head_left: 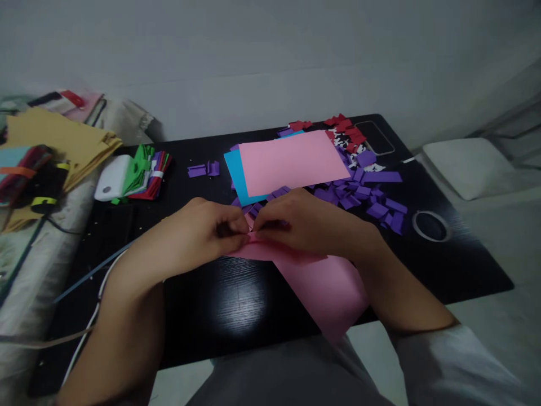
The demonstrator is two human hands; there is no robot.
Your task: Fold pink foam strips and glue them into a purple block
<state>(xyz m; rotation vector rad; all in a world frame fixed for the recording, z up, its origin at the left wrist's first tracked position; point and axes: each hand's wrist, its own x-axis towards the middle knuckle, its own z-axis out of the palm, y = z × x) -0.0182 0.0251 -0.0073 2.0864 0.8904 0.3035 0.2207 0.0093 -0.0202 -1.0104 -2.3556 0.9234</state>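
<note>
Both my hands meet over the near middle of the black table, pinching the edge of a pink paper sheet (325, 287). My left hand (203, 225) grips it from the left with thumb and forefinger. Close beside those fingertips, my right hand (296, 220) pinches the same edge, where a narrow strip looks folded. The sheet slants down to the right, past the table's front edge. Just beyond my hands lies another pink sheet (291, 160) on top of a blue sheet (237, 175). Folded purple paper pieces (372, 197) are heaped around them.
Red folded pieces (346, 128) and a dark phone-like rectangle (374, 138) lie at the back right. A tape ring (431, 225) sits near the right edge. At left are bundled green papers (139, 169), a white box (113, 177) and a white cable (99, 293). A stool (467, 166) stands right.
</note>
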